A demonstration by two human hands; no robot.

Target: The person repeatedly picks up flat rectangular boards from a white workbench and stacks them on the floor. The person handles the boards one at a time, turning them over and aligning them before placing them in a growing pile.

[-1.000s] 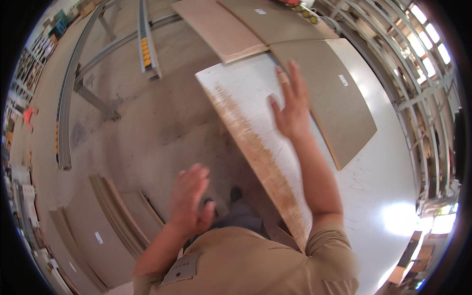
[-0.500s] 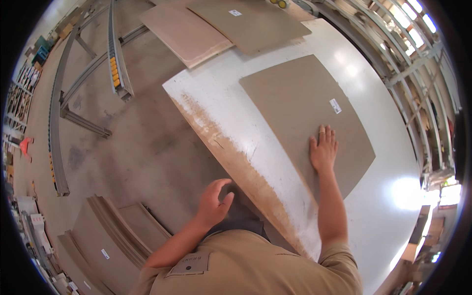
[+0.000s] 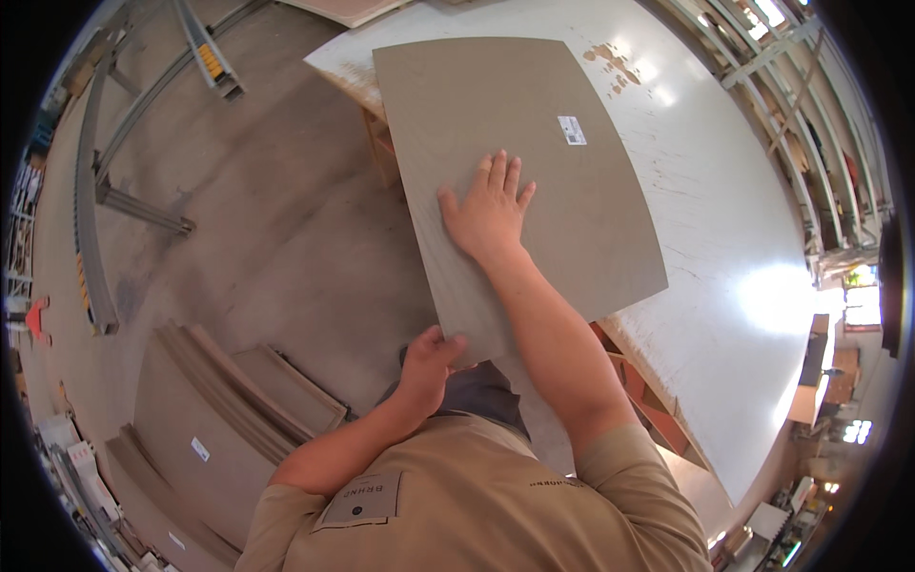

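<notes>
A broad white worktable (image 3: 724, 219) fills the upper right of the view, its paint worn through in a brown patch near the far end. To its left spreads the grey concrete floor (image 3: 257, 210), crossed by a long grey metal frame (image 3: 91, 238). At the lower left a stack of brown boards (image 3: 219, 400) lies on the floor, fanned so their edges step apart. On the table rests a large grey-brown board (image 3: 562, 162), thin and rectangular; its near left corner juts past the table's edge over the floor, while the rest lies flat on the white top. A small white label (image 3: 572, 130) sits on the board's upper face, well apart from the hands. The right hand (image 3: 488, 212) lies palm down on the board near its middle, fingers straight and slightly spread, thumb held out to the left. The left hand (image 3: 427, 355) grips the board's overhanging near corner, thumb on top and fingers curled beneath, though those fingers are mostly hidden, so how far they wrap is hard to tell.
</notes>
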